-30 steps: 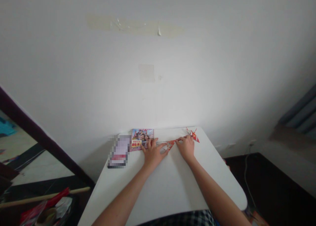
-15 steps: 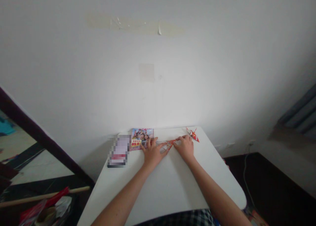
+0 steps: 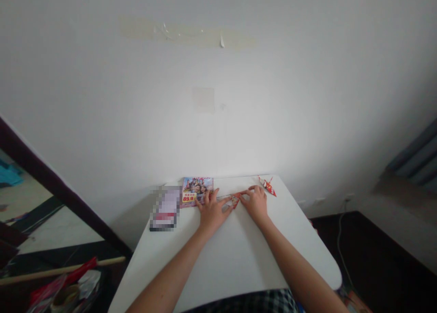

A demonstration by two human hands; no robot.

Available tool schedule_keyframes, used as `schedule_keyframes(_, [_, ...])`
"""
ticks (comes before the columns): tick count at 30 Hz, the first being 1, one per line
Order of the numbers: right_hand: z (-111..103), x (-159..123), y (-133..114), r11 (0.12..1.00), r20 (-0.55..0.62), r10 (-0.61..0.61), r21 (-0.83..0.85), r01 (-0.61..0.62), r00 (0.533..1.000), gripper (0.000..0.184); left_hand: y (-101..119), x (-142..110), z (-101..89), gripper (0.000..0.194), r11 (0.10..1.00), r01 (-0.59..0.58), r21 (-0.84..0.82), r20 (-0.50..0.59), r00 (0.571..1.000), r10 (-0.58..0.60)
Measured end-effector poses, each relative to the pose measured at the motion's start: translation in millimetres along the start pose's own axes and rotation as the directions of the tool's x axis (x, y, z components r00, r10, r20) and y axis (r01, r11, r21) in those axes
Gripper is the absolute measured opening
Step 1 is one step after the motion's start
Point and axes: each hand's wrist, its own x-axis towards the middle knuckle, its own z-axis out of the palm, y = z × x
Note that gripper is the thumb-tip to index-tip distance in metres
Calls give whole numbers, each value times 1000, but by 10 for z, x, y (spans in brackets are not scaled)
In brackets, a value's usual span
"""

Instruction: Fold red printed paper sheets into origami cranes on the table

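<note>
A small piece of folded paper (image 3: pixel 235 199), red with a printed pattern, lies on the white table between my hands. The thumb and index finger of my left hand (image 3: pixel 211 212) hold its left side down, while the other fingers spread over the edge of a printed flyer (image 3: pixel 189 191). With closed fingertips, my right hand (image 3: pixel 256 204) pinches the paper's right corner. Just beyond that hand rests a folded red and white paper crane (image 3: pixel 269 186). My fingers cover parts of the folded paper.
A phone (image 3: pixel 165 210) with a blurred-out screen leans or lies left of the flyer. The white table (image 3: pixel 232 263) meets a wall (image 3: pixel 239 140) at its far edge. At lower left a bin-like container (image 3: pixel 68 295) holds rubbish. A cable (image 3: pixel 339 233) runs down to the dark floor at right.
The red folded paper shows a slightly smaller, changed outline between my fingers. Both hands stay nearly in place, and the view has shifted very slightly.
</note>
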Motion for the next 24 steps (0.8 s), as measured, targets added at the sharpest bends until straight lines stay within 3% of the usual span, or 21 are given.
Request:
schedule_keyframes(12, [9, 11, 66, 999, 41, -18, -42, 20, 999, 28, -17, 13, 11, 41, 1000, 11, -1, 7, 1000, -11])
schedule_keyframes(24, [-7, -10, 77, 999, 95, -34, -5, 35, 995, 46, -16, 1, 23, 42, 999, 3, -32, -30, 1000, -4])
